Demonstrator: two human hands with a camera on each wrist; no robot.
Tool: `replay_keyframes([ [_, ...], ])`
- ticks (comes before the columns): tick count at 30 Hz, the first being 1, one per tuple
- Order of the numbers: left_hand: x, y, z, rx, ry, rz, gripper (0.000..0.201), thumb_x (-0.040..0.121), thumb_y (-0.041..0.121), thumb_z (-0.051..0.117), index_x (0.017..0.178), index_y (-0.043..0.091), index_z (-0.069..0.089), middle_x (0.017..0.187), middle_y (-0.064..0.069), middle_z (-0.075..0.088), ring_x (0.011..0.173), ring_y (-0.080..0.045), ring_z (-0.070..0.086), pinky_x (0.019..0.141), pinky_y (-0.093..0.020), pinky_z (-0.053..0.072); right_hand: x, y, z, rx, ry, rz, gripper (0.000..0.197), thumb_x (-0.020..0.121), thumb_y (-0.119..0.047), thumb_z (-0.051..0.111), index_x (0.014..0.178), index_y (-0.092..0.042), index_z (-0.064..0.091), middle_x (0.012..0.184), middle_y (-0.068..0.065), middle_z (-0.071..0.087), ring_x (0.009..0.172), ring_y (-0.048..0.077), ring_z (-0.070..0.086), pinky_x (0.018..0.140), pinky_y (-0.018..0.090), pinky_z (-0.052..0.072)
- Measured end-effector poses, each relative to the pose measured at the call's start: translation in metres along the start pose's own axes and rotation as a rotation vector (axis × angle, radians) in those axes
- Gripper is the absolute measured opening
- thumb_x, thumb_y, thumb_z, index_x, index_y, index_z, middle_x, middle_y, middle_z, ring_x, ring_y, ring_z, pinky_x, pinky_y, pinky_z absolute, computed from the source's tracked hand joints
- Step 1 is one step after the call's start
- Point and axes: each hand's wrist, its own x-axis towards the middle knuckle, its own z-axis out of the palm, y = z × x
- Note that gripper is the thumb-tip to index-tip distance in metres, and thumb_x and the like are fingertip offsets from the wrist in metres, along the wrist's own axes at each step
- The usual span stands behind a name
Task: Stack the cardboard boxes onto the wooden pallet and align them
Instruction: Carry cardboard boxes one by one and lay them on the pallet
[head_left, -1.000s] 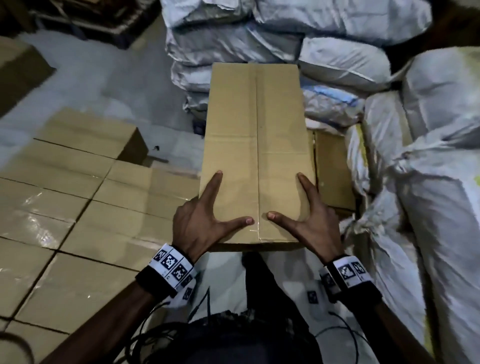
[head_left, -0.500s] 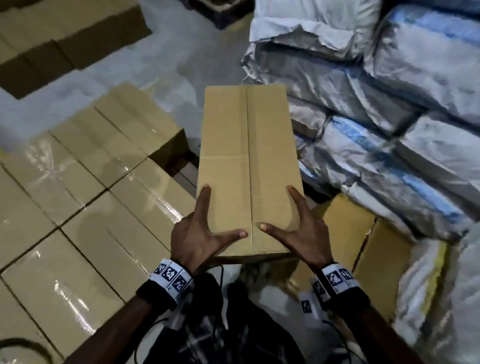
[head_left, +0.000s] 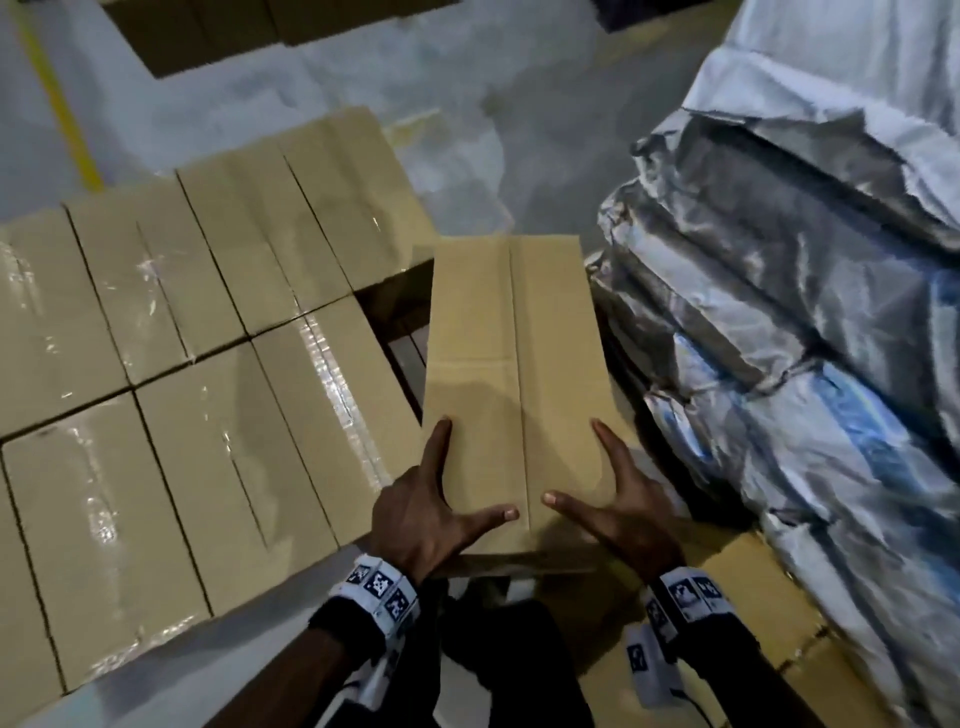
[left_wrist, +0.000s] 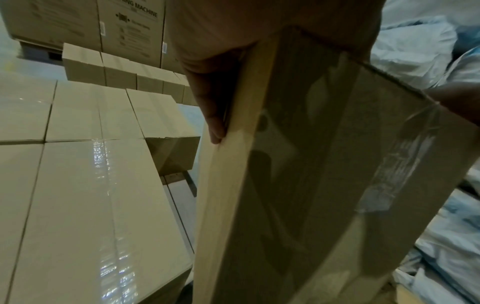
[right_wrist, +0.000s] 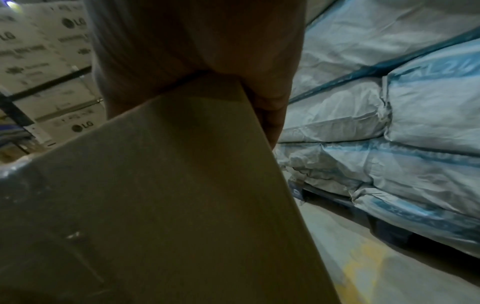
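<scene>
Since the earlier frames, the carried box (head_left: 511, 395) has swung leftward, away from the piled sacks (head_left: 810, 322), and now hangs over the open slot at the right edge of the stacked layer (head_left: 171, 364). Judgement: the transport step is nearly over and lowering into the slot comes next.

Fingers: the left hand (head_left: 423, 512) has its thumb laid flat across the top face and its forefinger straight along the left top edge. The left wrist view shows the remaining fingers (left_wrist: 213, 115) wrapped down the side wall. The right hand (head_left: 618, 512) mirrors this, thumb on top, forefinger along the right edge, with fingers (right_wrist: 270, 115) curled over the side in the right wrist view. Both hands clamp the near end of the box; the far end is unsupported.

Position: the box is in the air, long axis pointing away from the person, beside the taped boxes and not touching them as far as can be told. Pallet boards (head_left: 408, 358) show in the gap below it.

Surroundings: the sacks stand close on the right. More cartons (head_left: 753, 613) lie near the person's feet. Printed cartons (left_wrist: 130, 26) stand beyond the layer, across grey floor (head_left: 415, 78) with a yellow line (head_left: 62, 114).

Obstruction, as judgement: the slot is narrow between the neighbouring box wall and the sacks. A tilted descent could catch on either.
</scene>
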Motion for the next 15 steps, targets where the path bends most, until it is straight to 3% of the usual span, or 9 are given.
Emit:
replay_keyframes([
  [3,0.03,0.001,0.025,-0.006,0.014,-0.037,0.134,0.048,0.108,0.053,0.156,0.057,-0.005,0.121,-0.005,0.071,0.106,-0.03,0.069,0.088,-0.039,0.057,0.044,0.015,0.007,-0.092,0.009,-0.014,0.108,0.065,-0.081,0.074,0.156,-0.056,0.02,0.151,-0.003,0.054,0.137,0.033,0.049,0.109,0.045,0.042],
  [5,0.045,0.0,0.042,-0.015,0.016,-0.064,0.133,0.047,0.108,0.053,0.156,0.058,-0.005,0.119,-0.005,0.07,0.107,-0.031,0.069,0.088,-0.038,0.056,0.072,0.027,0.01,-0.16,-0.008,-0.043,0.113,0.062,-0.091,0.064,0.158,-0.054,0.018,0.121,-0.004,0.07,0.114,0.027,0.064,0.094,0.04,0.051],
  [7,0.06,-0.002,0.066,-0.03,0.022,-0.106,0.131,0.049,0.108,0.053,0.155,0.06,-0.007,0.122,-0.005,0.068,0.11,-0.031,0.068,0.089,-0.039,0.055,0.103,0.042,0.014,-0.164,-0.068,-0.026,0.118,0.056,-0.097,0.058,0.158,-0.054,0.015,0.089,-0.012,0.068,0.087,0.014,0.065,0.079,0.035,0.052],
  [8,0.069,-0.003,0.079,-0.037,0.037,-0.125,0.131,0.049,0.108,0.053,0.155,0.06,-0.007,0.123,-0.005,0.068,0.112,-0.031,0.067,0.09,-0.039,0.055,0.121,0.052,0.017,-0.164,-0.106,-0.034,0.12,0.055,-0.098,0.058,0.158,-0.054,0.014,0.085,-0.013,0.065,0.082,0.011,0.063,0.077,0.035,0.052],
  [11,0.093,-0.006,0.114,-0.056,0.081,-0.177,0.13,0.05,0.109,0.05,0.157,0.057,-0.003,0.126,-0.004,0.067,0.114,-0.029,0.066,0.093,-0.039,0.055,0.164,0.083,0.03,-0.163,-0.156,-0.131,0.119,0.055,-0.102,0.054,0.156,-0.055,0.012,0.109,-0.012,0.068,0.101,0.018,0.067,0.086,0.039,0.054],
  [15,0.118,-0.015,0.164,-0.164,0.085,-0.269,0.127,0.052,0.107,0.053,0.157,0.059,-0.001,0.133,-0.003,0.064,0.117,-0.027,0.064,0.095,-0.037,0.054,0.215,0.125,0.053,-0.187,-0.188,-0.242,0.111,0.064,-0.091,0.061,0.157,-0.05,0.018,0.137,-0.005,0.064,0.119,0.02,0.064,0.092,0.037,0.055],
])
